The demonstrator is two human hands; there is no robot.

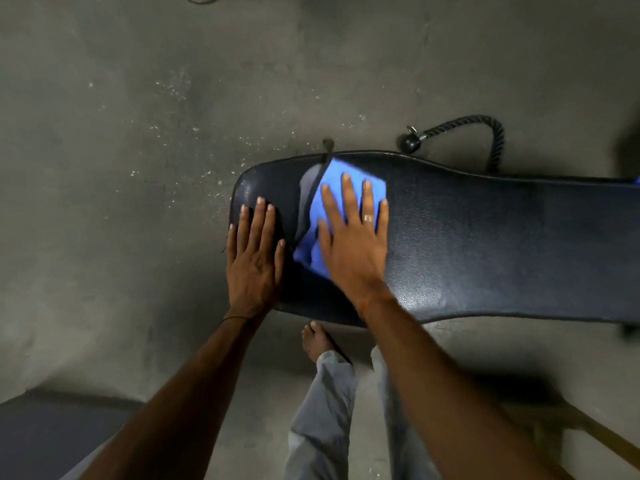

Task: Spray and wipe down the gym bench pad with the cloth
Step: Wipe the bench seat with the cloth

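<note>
1. The wiping step looks to be the one in hand: the right hand (353, 244) lies flat, fingers spread, pressing the blue cloth (341, 192) onto the black bench pad (485, 244) near its rounded end.
2. The grip there is no pinch at all. It is an open palm holding the cloth down, with nothing closed around it.
3. The left hand (254, 258) is also open and flat, resting bare on the pad's end just beside the cloth, apparently steadying the pad.
4. A dark strap (313, 199) runs across the pad between the two hands, and the cloth's edge touches it.
5. No spray bottle is in sight, so I cannot say where it is; a blue sliver at the far right edge is too small to identify.
6. Most of the pad stretches away to the right, unwiped as far as I can judge, so the next move calls for sliding the cloth that way under steady palm pressure, keeping it from bunching against the strap.
7. A rope handle (464, 133) lies on the floor (138, 133) beyond the pad, clear of the work.
</note>
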